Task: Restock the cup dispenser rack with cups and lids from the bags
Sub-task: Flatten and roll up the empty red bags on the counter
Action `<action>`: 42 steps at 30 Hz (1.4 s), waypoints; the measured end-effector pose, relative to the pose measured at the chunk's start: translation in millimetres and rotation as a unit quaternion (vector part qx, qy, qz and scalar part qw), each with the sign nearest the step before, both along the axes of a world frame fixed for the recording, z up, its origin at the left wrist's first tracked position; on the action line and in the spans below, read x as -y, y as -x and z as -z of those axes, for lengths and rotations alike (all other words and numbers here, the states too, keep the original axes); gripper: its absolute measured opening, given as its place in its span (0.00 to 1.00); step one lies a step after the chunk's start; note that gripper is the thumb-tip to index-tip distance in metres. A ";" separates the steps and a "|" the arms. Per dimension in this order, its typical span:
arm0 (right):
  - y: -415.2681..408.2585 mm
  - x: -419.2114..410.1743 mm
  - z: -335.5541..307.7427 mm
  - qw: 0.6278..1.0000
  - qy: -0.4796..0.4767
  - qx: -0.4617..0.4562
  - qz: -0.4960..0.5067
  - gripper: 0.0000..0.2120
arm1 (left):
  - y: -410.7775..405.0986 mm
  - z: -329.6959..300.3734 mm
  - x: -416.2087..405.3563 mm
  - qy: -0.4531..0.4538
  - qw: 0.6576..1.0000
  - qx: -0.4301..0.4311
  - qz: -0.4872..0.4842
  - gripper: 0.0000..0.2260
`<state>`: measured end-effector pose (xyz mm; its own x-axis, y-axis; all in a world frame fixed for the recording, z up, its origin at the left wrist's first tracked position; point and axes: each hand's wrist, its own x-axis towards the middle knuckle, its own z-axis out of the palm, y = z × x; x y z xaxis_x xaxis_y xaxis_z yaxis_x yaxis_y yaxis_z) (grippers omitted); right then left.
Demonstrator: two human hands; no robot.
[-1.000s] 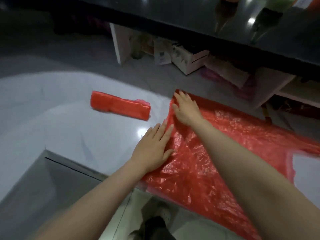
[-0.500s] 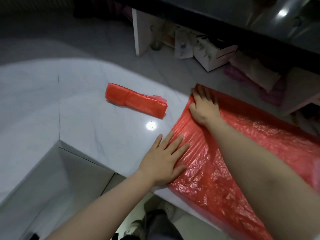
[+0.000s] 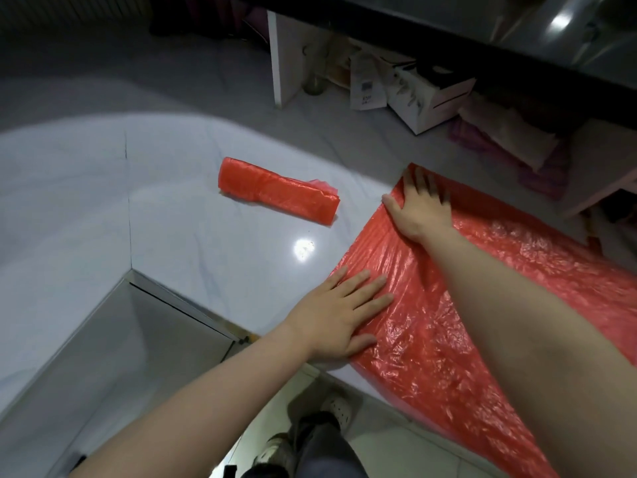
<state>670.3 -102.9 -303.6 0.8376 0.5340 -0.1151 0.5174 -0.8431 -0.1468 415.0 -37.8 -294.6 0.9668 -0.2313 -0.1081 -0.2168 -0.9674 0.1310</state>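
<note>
A large red plastic bag (image 3: 499, 291) lies spread flat on the white marble counter (image 3: 193, 243), hanging over the counter's front edge at the lower right. My left hand (image 3: 341, 319) presses flat on its near left edge with straight fingers. My right hand (image 3: 420, 208) lies flat on the bag's far corner, fingers spread. A second red bag (image 3: 279, 194), folded into a narrow bundle, rests on the counter to the left of my hands. No cups, lids or dispenser rack are in view.
A dark upper shelf (image 3: 482, 39) overhangs the back of the counter. Beneath it stand a white divider panel (image 3: 282, 56), a white cardboard box (image 3: 431, 98), papers and pink cloth (image 3: 537, 167). The counter has a notched corner at the lower left; my shoes (image 3: 310, 443) show on the floor below.
The view has shifted a little. Both hands have stayed flat on the big bag, sliding slightly along its left edge; the folded bundle has not moved.
</note>
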 end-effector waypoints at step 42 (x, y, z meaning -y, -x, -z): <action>278.0 258.4 -25.0 0.988 -0.019 0.153 -0.011 0.21 | 78.6 -4.9 -19.2 0.024 0.996 0.070 0.047 0.26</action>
<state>392.3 -361.3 -278.5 0.8185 0.5511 0.1619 0.5601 -0.8283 -0.0123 336.4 -18.6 -289.8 0.9456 -0.3230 0.0395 -0.3253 -0.9355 0.1380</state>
